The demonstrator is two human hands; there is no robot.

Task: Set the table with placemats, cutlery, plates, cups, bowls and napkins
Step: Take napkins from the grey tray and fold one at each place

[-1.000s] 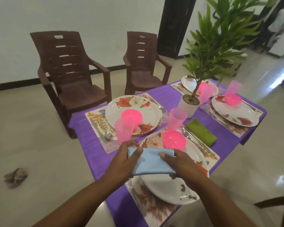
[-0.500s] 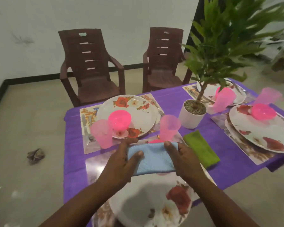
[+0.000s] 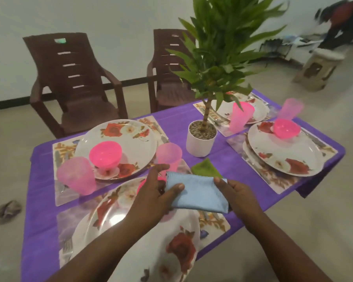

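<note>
Shifted rightward since half a second ago: blue napkin [image 3: 198,193] now partly over the green napkin [image 3: 205,167] instead of beside it, both hands gone along with it, view dipped closer to the table [image 3: 43,202].

Far left on the floor, a crumpled rag [image 3: 8,208]. Behind the table, two brown chairs [image 3: 73,82], side by side. On the purple cloth at left, a flowered placemat [image 3: 62,148] under a white rose-patterned plate [image 3: 128,139], pink bowl [image 3: 105,156] standing on that plate, pink cup [image 3: 76,175] just beside its near-left rim. Nearest the camera, a second plate [image 3: 114,218] on its own mat, partly hidden by the forearms.

Left hand [image 3: 153,197] curled round the blue napkin's left end, thumb on top, fingers below, forefinger stretched forward. Blue napkin folded flat, held above the near plate's far edge. Second pink cup [image 3: 169,154] just behind the left hand. Right hand [image 3: 237,193] pinching the napkin's right end, thumb on top.

Mid-table, a white pot [image 3: 201,142] with a tall green plant [image 3: 220,53]. Right of it, two more settings: far plate [image 3: 259,109] with pink cup [image 3: 239,118] in front, near plate [image 3: 283,147] carrying pink bowl [image 3: 286,129], another cup [image 3: 290,108] blurred behind. Far right on the floor, a small stool [image 3: 318,68].
</note>
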